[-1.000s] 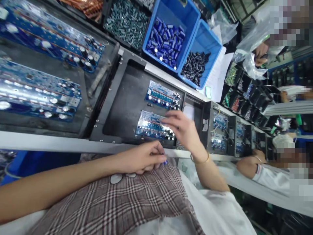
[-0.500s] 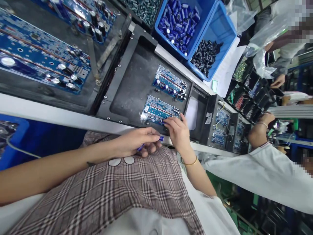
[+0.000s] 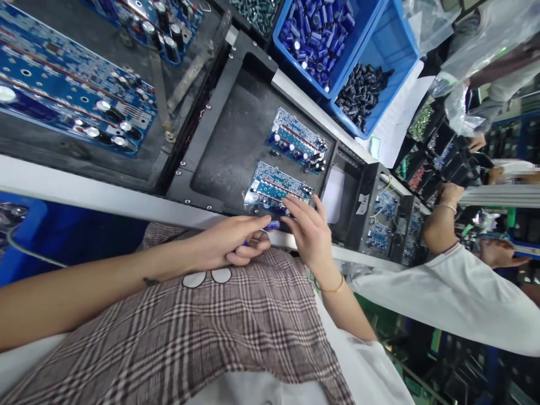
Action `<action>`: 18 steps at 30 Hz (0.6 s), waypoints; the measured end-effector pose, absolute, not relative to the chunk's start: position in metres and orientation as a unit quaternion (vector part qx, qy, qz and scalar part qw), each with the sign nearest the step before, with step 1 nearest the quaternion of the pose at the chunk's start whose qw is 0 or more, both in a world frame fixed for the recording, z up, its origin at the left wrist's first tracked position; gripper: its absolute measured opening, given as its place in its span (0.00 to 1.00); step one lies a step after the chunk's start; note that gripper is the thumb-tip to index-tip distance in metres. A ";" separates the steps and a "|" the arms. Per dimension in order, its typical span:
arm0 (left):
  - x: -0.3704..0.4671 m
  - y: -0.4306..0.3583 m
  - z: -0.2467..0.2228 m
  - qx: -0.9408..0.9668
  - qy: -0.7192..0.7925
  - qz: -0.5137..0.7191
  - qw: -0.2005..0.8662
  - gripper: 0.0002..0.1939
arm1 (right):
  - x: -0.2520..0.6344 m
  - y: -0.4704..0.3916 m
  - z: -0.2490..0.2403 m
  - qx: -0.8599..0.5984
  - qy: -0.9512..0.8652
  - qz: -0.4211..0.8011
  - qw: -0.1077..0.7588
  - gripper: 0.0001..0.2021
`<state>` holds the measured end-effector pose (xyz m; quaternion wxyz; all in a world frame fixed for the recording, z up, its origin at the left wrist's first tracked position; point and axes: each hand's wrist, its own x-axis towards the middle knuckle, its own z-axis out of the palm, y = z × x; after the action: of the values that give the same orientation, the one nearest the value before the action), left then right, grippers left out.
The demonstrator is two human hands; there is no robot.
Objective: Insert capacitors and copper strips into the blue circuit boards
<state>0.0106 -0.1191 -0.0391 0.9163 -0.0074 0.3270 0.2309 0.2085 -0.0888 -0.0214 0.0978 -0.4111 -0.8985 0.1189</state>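
A: While you have the whole bench in view, what is the surface like?

B: A black tray (image 3: 223, 163) with a scuffed, dusty floor sits behind a pale front rail (image 3: 105, 188). Beyond it, small black parts boxes (image 3: 422, 121) run off to the right, near a co-worker's white sleeve (image 3: 447, 298).

A: And the hands?

B: The left hand (image 3: 232, 242) has its thumb and finger closed on a blue electrolytic capacitor (image 3: 273, 225), lying sideways above the rail. Another bit of blue shows among its curled fingers; I can't tell how many pieces are tucked there. The right hand (image 3: 310, 230) has its fingers parted, over the edge of the lower circuit board (image 3: 270, 185), thumb just beside the capacitor.

A: Give me the counts.

B: Two circuit boards in the tray, the lower one and an upper circuit board (image 3: 297, 140). Two more, populated boards (image 3: 84, 84), are in the left-hand fixture. Two blue bins: one (image 3: 366, 25) heaped with blue capacitors (image 3: 316, 34), the other (image 3: 399, 45) with black ones (image 3: 363, 93); both heaps are too many to count. One white sheet (image 3: 334, 197) lies in the compartment right of the tray.
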 end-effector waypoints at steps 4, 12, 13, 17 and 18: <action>0.011 -0.124 -0.046 -0.041 0.297 0.279 0.912 0.11 | 0.193 -0.091 -0.010 -0.422 -0.888 0.160 0.087 0.09; -0.001 -0.127 -0.060 -0.026 0.252 0.302 0.919 0.09 | 0.184 -0.072 -0.048 -0.433 -0.893 0.101 0.065 0.09; -0.003 -0.127 -0.060 -0.017 0.260 0.294 0.920 0.10 | 0.183 -0.072 -0.048 -0.430 -0.896 0.098 0.063 0.09; -0.007 -0.128 -0.054 0.017 0.307 0.270 0.913 0.10 | 0.180 -0.073 -0.044 -0.422 -0.900 0.091 0.055 0.10; -0.008 -0.128 -0.053 0.024 0.311 0.265 0.912 0.09 | 0.180 -0.073 -0.044 -0.422 -0.900 0.091 0.053 0.10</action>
<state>-0.0080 -0.1285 -0.0532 0.9123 0.0241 0.3113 0.2652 0.1800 -0.0733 -0.0436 0.0532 -0.4218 -0.9005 0.0914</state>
